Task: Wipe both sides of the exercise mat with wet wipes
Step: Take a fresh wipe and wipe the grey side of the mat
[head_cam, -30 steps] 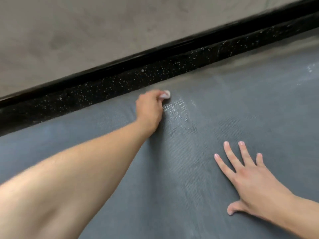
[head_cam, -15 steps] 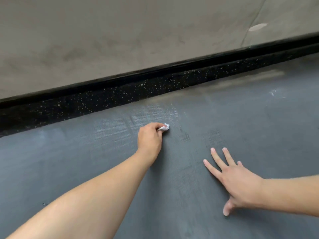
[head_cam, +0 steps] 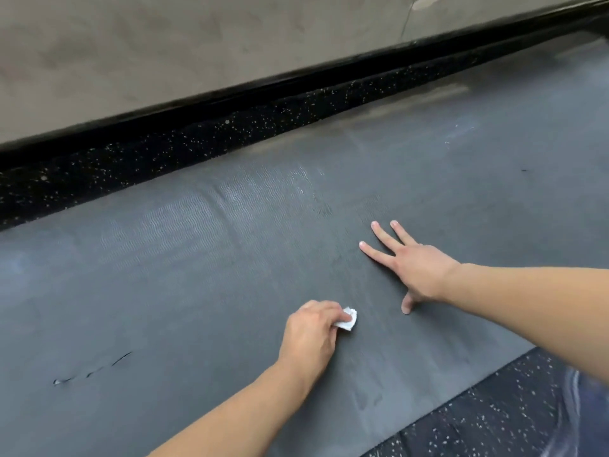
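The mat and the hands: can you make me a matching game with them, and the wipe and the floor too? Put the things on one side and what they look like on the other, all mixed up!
Things:
1. mat
2. wipe
3. right hand
4. floor

Descriptions:
A. black with pale speckles
B. flat, fingers spread on the mat
C. small, white, pinched in the left hand
D. big, grey, with a shiny wet streak

Pairs: 1-D, 2-C, 3-B, 4-A
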`<action>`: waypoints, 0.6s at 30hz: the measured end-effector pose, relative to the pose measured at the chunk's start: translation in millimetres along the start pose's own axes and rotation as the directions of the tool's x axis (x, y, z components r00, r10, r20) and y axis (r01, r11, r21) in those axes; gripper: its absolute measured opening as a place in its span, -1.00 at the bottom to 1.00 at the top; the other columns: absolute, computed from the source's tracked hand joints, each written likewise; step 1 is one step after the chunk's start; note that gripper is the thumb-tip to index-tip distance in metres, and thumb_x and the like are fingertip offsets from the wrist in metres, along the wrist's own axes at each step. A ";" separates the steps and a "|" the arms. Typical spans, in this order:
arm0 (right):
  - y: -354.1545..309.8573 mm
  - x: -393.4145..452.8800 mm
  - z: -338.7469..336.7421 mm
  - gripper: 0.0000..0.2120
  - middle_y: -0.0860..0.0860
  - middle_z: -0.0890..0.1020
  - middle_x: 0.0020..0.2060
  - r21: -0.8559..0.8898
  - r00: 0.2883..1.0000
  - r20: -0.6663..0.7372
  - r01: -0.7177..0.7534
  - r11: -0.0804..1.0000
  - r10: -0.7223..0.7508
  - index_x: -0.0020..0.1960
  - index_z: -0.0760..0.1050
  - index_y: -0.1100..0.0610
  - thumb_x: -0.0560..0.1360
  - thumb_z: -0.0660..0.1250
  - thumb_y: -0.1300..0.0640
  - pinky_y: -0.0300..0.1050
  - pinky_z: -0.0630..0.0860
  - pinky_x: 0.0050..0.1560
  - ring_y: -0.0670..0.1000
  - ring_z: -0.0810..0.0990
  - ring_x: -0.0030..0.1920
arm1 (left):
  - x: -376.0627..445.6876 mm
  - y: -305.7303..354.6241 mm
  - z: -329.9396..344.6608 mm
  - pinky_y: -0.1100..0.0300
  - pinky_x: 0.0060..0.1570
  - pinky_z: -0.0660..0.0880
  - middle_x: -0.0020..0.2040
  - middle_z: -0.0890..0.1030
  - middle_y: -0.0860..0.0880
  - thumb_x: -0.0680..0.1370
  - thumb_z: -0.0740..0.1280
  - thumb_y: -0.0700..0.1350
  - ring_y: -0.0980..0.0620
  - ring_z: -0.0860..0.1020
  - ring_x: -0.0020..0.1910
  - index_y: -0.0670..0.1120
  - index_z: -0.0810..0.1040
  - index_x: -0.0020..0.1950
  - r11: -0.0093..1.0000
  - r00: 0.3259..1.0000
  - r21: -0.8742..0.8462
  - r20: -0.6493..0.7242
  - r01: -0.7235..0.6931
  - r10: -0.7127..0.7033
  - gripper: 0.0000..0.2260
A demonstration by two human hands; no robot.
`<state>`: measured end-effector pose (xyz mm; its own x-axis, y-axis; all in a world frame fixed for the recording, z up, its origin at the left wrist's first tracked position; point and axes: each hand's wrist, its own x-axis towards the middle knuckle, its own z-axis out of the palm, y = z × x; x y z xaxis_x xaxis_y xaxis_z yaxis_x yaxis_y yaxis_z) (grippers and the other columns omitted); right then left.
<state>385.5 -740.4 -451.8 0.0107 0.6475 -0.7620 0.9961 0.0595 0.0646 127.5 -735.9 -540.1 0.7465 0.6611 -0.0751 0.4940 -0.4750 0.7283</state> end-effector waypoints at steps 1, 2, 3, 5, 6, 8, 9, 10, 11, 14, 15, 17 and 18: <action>0.6 0.1 0.7 0.50 0.01 -0.54 0.59 0.005 1.000 -0.019 -0.003 1.000 0.003 0.63 -0.50 -0.19 0.24 0.68 -0.27 0.12 0.51 0.41 0.26 -0.36 0.66 | -0.2 1.2 -1.4 0.24 -0.06 0.53 -0.02 0.69 0.19 0.40 0.37 -0.19 0.10 0.63 -0.10 0.10 0.71 -0.05 1.000 1.000 -0.016 -0.005 0.015 -0.015 -0.76; 0.1 0.0 0.3 0.50 0.01 -0.53 0.60 0.008 0.999 -0.035 -0.007 1.000 0.007 0.63 -0.49 -0.19 0.23 0.68 -0.28 0.13 0.50 0.42 0.26 -0.35 0.66 | 4.2 2.0 -5.8 0.26 -0.04 0.52 -0.03 0.70 0.17 0.42 0.39 -0.18 0.11 0.64 -0.08 0.08 0.72 -0.05 0.998 0.999 -0.039 -0.025 0.042 -0.043 -0.78; -1.5 -0.7 0.5 0.51 0.02 -0.51 0.61 0.023 0.999 -0.031 -0.005 1.000 0.006 0.64 -0.48 -0.19 0.22 0.68 -0.30 0.17 0.46 0.45 0.27 -0.34 0.66 | 11.6 0.8 -10.7 0.30 -0.02 0.52 -0.05 0.72 0.15 0.44 0.43 -0.18 0.14 0.65 -0.08 0.07 0.74 -0.05 0.993 0.992 -0.080 -0.076 0.091 -0.097 -0.81; -9.5 -4.6 5.2 0.53 0.03 -0.48 0.62 0.112 0.999 -0.028 -0.017 0.994 0.020 0.65 -0.45 -0.18 0.14 0.64 -0.43 0.32 0.31 0.55 0.29 -0.33 0.66 | 29.3 -2.9 -27.5 0.39 0.01 0.49 -0.08 0.73 0.15 0.46 0.49 -0.20 0.23 0.64 -0.09 0.05 0.75 -0.06 0.957 0.930 -0.181 -0.250 0.226 -0.268 -0.84; -16.9 -9.0 11.9 0.55 0.04 -0.45 0.63 0.159 0.999 -0.031 -0.012 0.987 0.017 0.66 -0.44 -0.16 0.09 0.59 -0.51 0.37 0.20 0.59 0.30 -0.32 0.66 | 36.0 -6.8 -35.3 0.40 0.02 0.48 -0.08 0.73 0.16 0.47 0.49 -0.19 0.24 0.63 -0.09 0.05 0.75 -0.05 0.940 0.886 -0.200 -0.327 0.276 -0.329 -0.85; -39.0 -27.3 37.2 0.60 0.08 -0.43 0.65 0.201 0.999 -0.036 0.031 0.979 -0.024 0.66 -0.45 -0.08 0.04 0.49 -0.63 0.37 0.03 0.64 0.30 -0.33 0.66 | 42.1 -10.1 -40.2 0.33 0.05 0.51 -0.04 0.73 0.15 0.50 0.48 -0.16 0.21 0.64 -0.05 0.06 0.75 -0.02 0.925 0.845 -0.181 -0.379 0.332 -0.378 -0.87; -50.9 -39.3 55.9 0.61 0.09 -0.44 0.64 0.201 0.998 -0.053 0.039 0.979 -0.029 0.66 -0.47 -0.04 0.03 0.45 -0.66 0.37 -0.04 0.65 0.28 -0.37 0.65 | 40.2 -9.6 -35.8 0.25 0.06 0.53 -0.03 0.72 0.14 0.50 0.47 -0.15 0.16 0.65 -0.03 0.07 0.75 -0.01 0.933 0.854 -0.128 -0.375 0.337 -0.360 -0.86; -63.1 -52.1 74.6 0.61 0.11 -0.47 0.62 0.195 0.997 -0.081 0.037 0.980 -0.022 0.65 -0.48 -0.01 0.04 0.42 -0.68 0.38 -0.10 0.64 0.28 -0.41 0.64 | 34.4 -5.6 -28.9 0.17 0.04 0.55 -0.02 0.72 0.14 0.50 0.46 -0.15 0.10 0.66 -0.02 0.08 0.74 0.00 0.946 0.882 -0.050 -0.348 0.321 -0.318 -0.85; -73.7 -62.6 91.1 0.60 0.14 -0.50 0.61 0.184 0.994 -0.106 0.037 0.982 -0.017 0.65 -0.49 0.02 0.06 0.40 -0.69 0.40 -0.15 0.64 0.28 -0.46 0.62 | 24.5 -0.3 -19.4 0.12 -0.01 0.57 -0.02 0.72 0.14 0.49 0.45 -0.14 0.05 0.67 -0.02 0.10 0.73 0.00 0.957 0.915 0.029 -0.302 0.289 -0.267 -0.84; -89.2 -74.0 123.2 0.55 0.18 -0.56 0.57 0.173 0.989 -0.145 0.045 0.984 -0.020 0.66 -0.46 0.05 0.11 0.37 -0.68 0.45 -0.25 0.60 0.30 -0.57 0.56 | -21.7 20.5 8.1 0.12 -0.10 0.56 -0.01 0.68 0.20 0.51 0.33 -0.06 0.05 0.63 -0.08 0.14 0.68 0.01 0.987 0.985 0.109 -0.140 0.116 -0.100 -0.82; -90.4 -73.3 129.0 0.54 0.20 -0.55 0.57 0.171 0.986 -0.166 0.049 0.984 -0.020 0.66 -0.45 0.06 0.13 0.37 -0.67 0.46 -0.26 0.59 0.31 -0.57 0.56 | -40.4 26.9 16.5 0.15 -0.09 0.54 0.00 0.67 0.22 0.50 0.30 -0.06 0.08 0.61 -0.10 0.14 0.68 0.01 0.993 0.994 0.099 -0.092 0.065 -0.056 -0.80; -91.0 -72.7 135.6 0.53 0.22 -0.50 0.59 0.176 0.978 -0.206 0.061 0.983 -0.024 0.69 -0.37 0.08 0.13 0.39 -0.66 0.49 -0.23 0.59 0.33 -0.53 0.58 | -73.0 36.4 30.5 0.23 -0.07 0.52 0.03 0.66 0.24 0.49 0.29 -0.09 0.13 0.57 -0.12 0.13 0.68 0.02 0.998 1.000 0.065 0.018 -0.020 0.019 -0.78; -90.9 -73.7 139.0 0.52 0.24 -0.46 0.61 0.171 0.975 -0.221 0.073 0.983 -0.034 0.70 -0.32 0.09 0.14 0.40 -0.66 0.49 -0.21 0.59 0.34 -0.51 0.59 | -83.9 39.4 34.3 0.24 -0.06 0.52 0.03 0.66 0.24 0.50 0.30 -0.10 0.14 0.56 -0.14 0.13 0.68 0.02 0.997 0.995 0.044 0.083 -0.056 0.052 -0.79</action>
<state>306.3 -899.1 -491.1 -0.0432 0.7970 -0.6024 0.9945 -0.0236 -0.1024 99.6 -830.0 -528.5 0.8056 0.5850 -0.0932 0.4707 -0.5366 0.7004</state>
